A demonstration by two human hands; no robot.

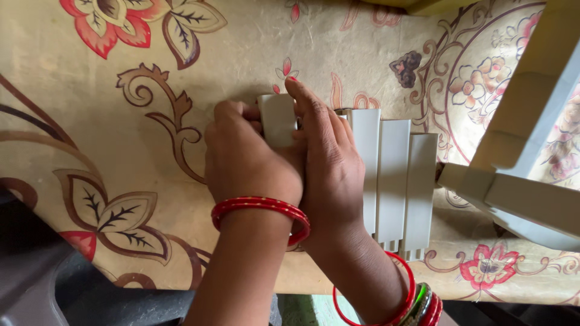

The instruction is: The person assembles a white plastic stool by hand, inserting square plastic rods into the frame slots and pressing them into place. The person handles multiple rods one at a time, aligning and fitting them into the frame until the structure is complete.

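Observation:
My left hand (244, 160) is closed around a flat grey plastic piece (277, 118) that stands up between both hands. My right hand (329, 163) presses against the same piece from the right, its fingers stretched along it and reaching past its top edge. Right next to that hand lies a row of several grey plastic slats (393, 181), side by side on a beige floral cloth (121, 108). Both wrists wear red bangles. The lower part of the held piece is hidden behind my hands.
A pale plastic chair or stool frame (525, 151) stands at the right, its leg close to the slats. A dark edge (36, 265) runs along the lower left, beyond the cloth.

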